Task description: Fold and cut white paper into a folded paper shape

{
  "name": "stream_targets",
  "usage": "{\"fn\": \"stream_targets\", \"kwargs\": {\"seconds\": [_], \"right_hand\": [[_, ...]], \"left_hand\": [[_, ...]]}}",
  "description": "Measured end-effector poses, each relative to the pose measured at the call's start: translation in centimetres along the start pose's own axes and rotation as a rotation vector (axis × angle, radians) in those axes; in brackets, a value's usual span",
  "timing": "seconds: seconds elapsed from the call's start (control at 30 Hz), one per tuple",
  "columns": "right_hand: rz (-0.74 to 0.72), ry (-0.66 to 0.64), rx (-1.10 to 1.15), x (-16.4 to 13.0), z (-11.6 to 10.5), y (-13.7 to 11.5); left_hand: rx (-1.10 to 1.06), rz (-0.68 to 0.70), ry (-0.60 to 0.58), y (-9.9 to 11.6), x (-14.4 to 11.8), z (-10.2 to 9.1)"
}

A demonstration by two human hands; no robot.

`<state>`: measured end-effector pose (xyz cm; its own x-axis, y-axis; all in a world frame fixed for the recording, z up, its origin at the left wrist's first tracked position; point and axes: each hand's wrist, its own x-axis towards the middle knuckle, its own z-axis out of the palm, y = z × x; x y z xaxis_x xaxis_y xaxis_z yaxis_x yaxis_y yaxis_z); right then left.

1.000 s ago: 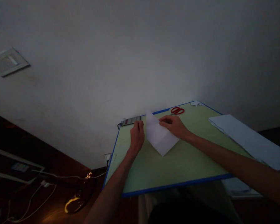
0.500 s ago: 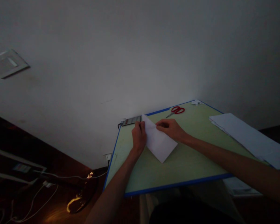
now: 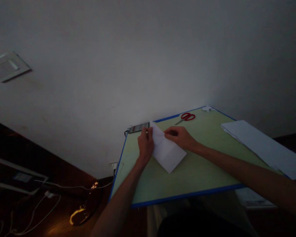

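Observation:
A white sheet of paper (image 3: 169, 154), folded to a point at its far end, is held slantwise over the green tabletop. My left hand (image 3: 146, 142) is closed on the paper's left edge near that point, its thumb and fingers pinching it. On the opposite edge, my right hand (image 3: 180, 135) pinches the paper between thumb and forefinger. Faint creases run across the sheet between both hands. Whether its lower corner touches the table, I cannot tell.
Red-handled scissors (image 3: 187, 117) lie behind my right hand. A phone-like dark device (image 3: 138, 127) sits at the back left edge, by the wall. White paper scraps (image 3: 208, 108) are in the far corner. A stack of white paper (image 3: 263, 148) hangs over the right edge of the blue-edged table (image 3: 158, 191).
Both hands and the paper have shifted very slightly to the left. Each hand keeps its pinch on the sheet.

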<state>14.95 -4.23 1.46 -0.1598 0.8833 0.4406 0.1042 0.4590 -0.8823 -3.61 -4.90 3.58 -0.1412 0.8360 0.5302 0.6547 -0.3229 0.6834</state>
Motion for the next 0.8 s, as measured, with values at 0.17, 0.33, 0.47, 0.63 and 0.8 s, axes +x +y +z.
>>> {"fn": "stream_targets", "kwargs": {"seconds": [0.17,0.33,0.47,0.63,0.8], "right_hand": [[-0.009,0.011,-0.04,-0.14,-0.2,-0.09],[0.01,-0.022,-0.051,-0.45,-0.15,-0.19],[0.007,-0.069,-0.044,-0.81,0.34,-0.44],[-0.011,-0.087,-0.049,-0.93,0.53,-0.81],[-0.019,-0.085,-0.057,-0.8,0.32,-0.86]], "left_hand": [[-0.118,-0.006,-0.006,-0.28,0.12,0.05],[-0.254,-0.015,-0.012,-0.88,0.22,0.35],[-0.226,0.056,0.008,-0.88,0.16,0.28],[-0.23,0.049,0.028,-0.48,0.13,0.09],[-0.34,-0.014,0.073,-0.26,0.31,-0.12]]}}
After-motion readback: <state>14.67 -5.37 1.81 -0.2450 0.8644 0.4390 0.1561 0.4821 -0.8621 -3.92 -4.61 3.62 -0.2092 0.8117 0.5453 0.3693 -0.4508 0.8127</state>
